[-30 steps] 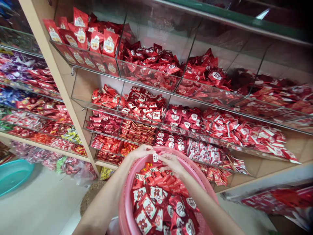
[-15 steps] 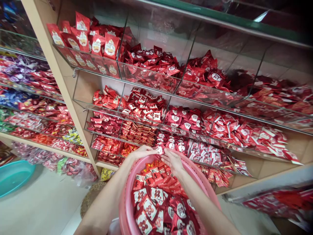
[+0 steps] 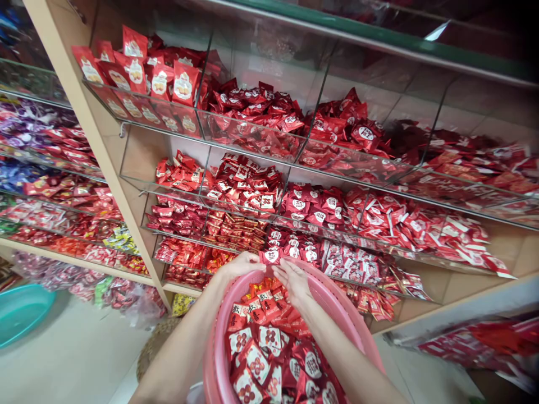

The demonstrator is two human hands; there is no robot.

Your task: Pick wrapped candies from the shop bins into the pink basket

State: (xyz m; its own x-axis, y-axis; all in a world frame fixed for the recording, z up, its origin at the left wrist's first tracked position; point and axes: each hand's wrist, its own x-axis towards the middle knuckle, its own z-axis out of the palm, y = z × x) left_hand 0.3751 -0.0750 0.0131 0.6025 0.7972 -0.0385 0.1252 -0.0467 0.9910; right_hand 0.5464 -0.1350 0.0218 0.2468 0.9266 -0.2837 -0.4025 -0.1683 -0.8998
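Note:
Between both hands, at the far rim of the pink basket (image 3: 357,320), is a small red candy packet (image 3: 270,256) with a white label. My left hand (image 3: 241,266) pinches its left end. The fingers of my right hand (image 3: 295,285) close on its right edge. Below my wrists the basket is full of wrapped candies: orange-red packets (image 3: 269,306) with black characters toward the back, white-and-red packets (image 3: 257,362) in the middle, and dark red packets (image 3: 312,365) with white labels near the front right. My forearms cover part of the basket's sides.
Glass-fronted shelves (image 3: 252,148) hold several rows of red candy packets just beyond the basket. A wooden upright (image 3: 90,134) divides them from another candy shelf at left. On the floor are a teal basin (image 3: 25,314), bagged candies (image 3: 130,297) and a woven round item (image 3: 155,342).
The packet between my fingers now shows its labelled face more fully. The view has shifted slightly; both hands stay at the basket's far rim.

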